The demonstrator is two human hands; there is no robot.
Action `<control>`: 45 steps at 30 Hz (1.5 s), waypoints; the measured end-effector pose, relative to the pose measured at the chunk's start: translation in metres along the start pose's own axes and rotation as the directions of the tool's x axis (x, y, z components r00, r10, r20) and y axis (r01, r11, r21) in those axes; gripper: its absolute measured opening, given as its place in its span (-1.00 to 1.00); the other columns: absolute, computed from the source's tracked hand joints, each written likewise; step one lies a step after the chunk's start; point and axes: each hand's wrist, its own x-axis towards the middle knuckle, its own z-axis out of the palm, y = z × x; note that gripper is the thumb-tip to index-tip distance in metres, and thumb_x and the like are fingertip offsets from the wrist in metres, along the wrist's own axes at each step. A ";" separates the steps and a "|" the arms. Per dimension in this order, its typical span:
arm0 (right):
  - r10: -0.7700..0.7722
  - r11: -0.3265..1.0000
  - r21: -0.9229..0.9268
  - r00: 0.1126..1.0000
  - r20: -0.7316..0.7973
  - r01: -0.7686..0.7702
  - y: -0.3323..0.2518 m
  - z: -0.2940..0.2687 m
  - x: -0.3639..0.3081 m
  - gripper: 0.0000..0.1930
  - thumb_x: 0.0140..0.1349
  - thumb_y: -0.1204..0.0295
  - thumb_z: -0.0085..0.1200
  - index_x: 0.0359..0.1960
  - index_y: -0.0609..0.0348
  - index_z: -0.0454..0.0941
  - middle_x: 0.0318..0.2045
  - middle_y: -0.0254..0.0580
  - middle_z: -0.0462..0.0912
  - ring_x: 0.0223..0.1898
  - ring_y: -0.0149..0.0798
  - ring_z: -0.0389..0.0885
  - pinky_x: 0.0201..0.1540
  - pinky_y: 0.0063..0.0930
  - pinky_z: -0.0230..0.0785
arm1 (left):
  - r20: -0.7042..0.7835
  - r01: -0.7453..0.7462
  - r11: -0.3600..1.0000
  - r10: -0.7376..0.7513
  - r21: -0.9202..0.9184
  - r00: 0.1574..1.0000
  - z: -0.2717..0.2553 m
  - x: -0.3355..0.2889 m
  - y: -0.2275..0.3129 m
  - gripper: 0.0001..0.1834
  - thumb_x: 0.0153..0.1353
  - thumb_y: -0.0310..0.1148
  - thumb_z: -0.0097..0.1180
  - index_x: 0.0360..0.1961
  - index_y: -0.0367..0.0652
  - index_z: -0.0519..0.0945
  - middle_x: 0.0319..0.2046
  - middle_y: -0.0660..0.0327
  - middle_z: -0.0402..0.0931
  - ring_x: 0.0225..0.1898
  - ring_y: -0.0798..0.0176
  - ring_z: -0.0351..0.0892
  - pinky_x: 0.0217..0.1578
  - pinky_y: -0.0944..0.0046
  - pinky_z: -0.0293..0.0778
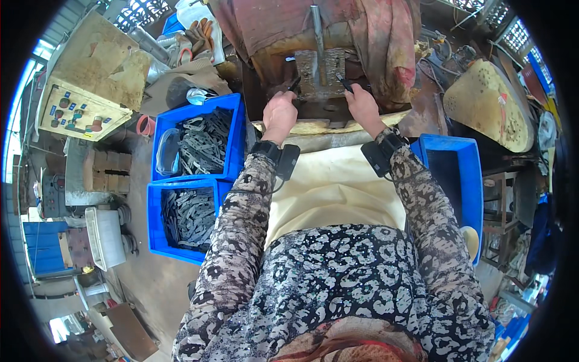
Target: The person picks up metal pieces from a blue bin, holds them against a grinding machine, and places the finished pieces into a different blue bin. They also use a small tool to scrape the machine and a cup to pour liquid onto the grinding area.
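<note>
My left hand (280, 114) is closed around a small dark strip-like piece (295, 83) that points up toward a wet metal block. My right hand (363, 108) pinches another dark narrow piece (344, 84) at the block's right side. Both look like flat metal parts, but little of either shows past the fingers. Between the hands stands the pitted grey block (307, 75), with an upright metal rod (319, 45) at its middle. Stained reddish cloth (277, 24) drapes over the machine behind it.
Two blue bins on the left, a farther one (241, 130) and a nearer one (155, 223), hold many grey metal parts. To the right stands another blue bin (473, 175). A control box (81, 111) with knobs sits at far left. Gloves (202, 37) lie behind the bins.
</note>
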 end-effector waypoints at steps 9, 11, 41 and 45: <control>0.007 1.000 0.000 1.000 0.022 -0.007 -0.002 -0.001 -0.001 -0.72 0.32 0.22 -0.07 -0.24 0.23 0.37 -0.35 0.17 0.59 -0.20 0.22 0.56 -0.17 0.10 0.35 | -0.018 -0.023 0.999 0.023 0.031 1.000 0.000 0.000 0.000 -0.69 0.04 -0.52 -0.03 -0.25 0.04 0.67 -0.25 0.09 0.57 -0.12 -0.02 0.57 -0.11 0.09 0.49; 0.022 1.000 -0.010 0.999 0.037 -0.022 -0.002 -0.001 -0.001 -0.72 0.32 0.22 -0.08 -0.24 0.23 0.37 -0.35 0.17 0.59 -0.20 0.22 0.56 -0.17 0.10 0.35 | -0.042 -0.019 0.999 0.020 0.044 0.999 0.000 -0.001 0.001 -0.69 0.04 -0.52 -0.03 -0.25 0.03 0.67 -0.25 0.10 0.57 -0.12 -0.01 0.57 -0.11 0.09 0.50; -0.271 0.956 -0.191 0.918 -0.290 0.222 -0.112 -0.076 0.164 -0.59 0.27 0.00 -0.04 0.01 -0.08 0.55 -0.29 0.00 0.67 -0.16 0.09 0.61 -0.14 -0.06 0.41 | -0.042 -0.011 1.000 0.011 -0.014 0.999 -0.004 -0.008 0.014 -0.77 0.06 -0.49 0.01 -0.28 -0.03 0.64 -0.23 0.09 0.56 -0.15 -0.02 0.58 -0.15 0.08 0.51; -0.318 0.937 -0.240 0.903 -0.288 0.254 -0.111 -0.072 0.175 -0.60 0.29 0.01 -0.06 0.02 -0.08 0.54 -0.24 -0.02 0.66 -0.12 0.08 0.59 -0.12 -0.05 0.40 | -0.049 -0.030 0.999 0.028 -0.028 0.998 -0.006 -0.009 0.019 -0.79 0.05 -0.48 0.01 -0.31 -0.04 0.63 -0.26 0.09 0.55 -0.18 -0.01 0.59 -0.18 0.07 0.52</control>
